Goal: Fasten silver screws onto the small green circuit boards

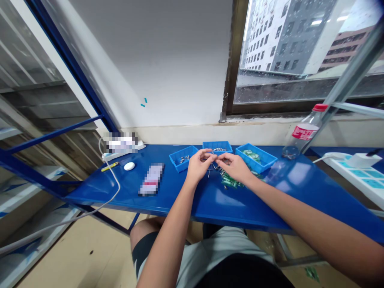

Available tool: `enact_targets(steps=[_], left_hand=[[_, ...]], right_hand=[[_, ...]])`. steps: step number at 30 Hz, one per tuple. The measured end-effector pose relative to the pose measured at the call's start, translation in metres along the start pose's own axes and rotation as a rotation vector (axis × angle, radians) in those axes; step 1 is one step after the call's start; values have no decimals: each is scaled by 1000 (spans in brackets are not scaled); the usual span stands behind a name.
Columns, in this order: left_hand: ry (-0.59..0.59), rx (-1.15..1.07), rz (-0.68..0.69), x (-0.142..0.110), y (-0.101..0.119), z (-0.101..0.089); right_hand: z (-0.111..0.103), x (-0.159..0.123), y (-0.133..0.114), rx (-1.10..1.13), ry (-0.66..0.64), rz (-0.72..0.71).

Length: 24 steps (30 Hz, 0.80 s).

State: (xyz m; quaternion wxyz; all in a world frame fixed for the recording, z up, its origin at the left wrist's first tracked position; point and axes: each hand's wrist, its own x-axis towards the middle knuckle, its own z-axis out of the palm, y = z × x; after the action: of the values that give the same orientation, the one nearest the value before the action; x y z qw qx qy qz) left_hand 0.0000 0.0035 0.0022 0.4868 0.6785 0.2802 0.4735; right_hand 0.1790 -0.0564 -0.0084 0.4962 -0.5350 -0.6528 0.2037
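My left hand point(198, 165) and my right hand point(234, 167) meet at the fingertips over the table. Both are closed in a pinch on something too small to make out. Beneath and beside my right hand lies a pile of small green pieces point(231, 183), with silvery metal parts among it. A few thin metal pins or screws point(209, 173) lie below the fingertips. Around the hands stand a left blue bin point(174, 161) with metal parts, a middle blue bin point(216, 144) with screw-like pieces, and a right blue bin point(268, 164) with green pieces.
On the blue table point(174, 202) a blurred-out flat object point(152, 179), a white round object point(129, 166) and a yellow-handled tool point(109, 167) lie left. A white cable point(117, 192) crosses the left edge. At right stand a red-capped bottle point(304, 132) and a power strip point(360, 176).
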Motion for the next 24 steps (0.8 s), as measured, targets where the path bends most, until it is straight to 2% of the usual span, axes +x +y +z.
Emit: enact_targets(steps=[6,15,24], left_hand=[[-63,118,38,-2,2,1],[108,21,33,3,-5,-5],[-54,78,64,0,2,-3]], right_hand=[[0,2,5,104,9,71],[1,-2,-5,14,-22,24],[-2,-1,-1,-1,-88,-45]])
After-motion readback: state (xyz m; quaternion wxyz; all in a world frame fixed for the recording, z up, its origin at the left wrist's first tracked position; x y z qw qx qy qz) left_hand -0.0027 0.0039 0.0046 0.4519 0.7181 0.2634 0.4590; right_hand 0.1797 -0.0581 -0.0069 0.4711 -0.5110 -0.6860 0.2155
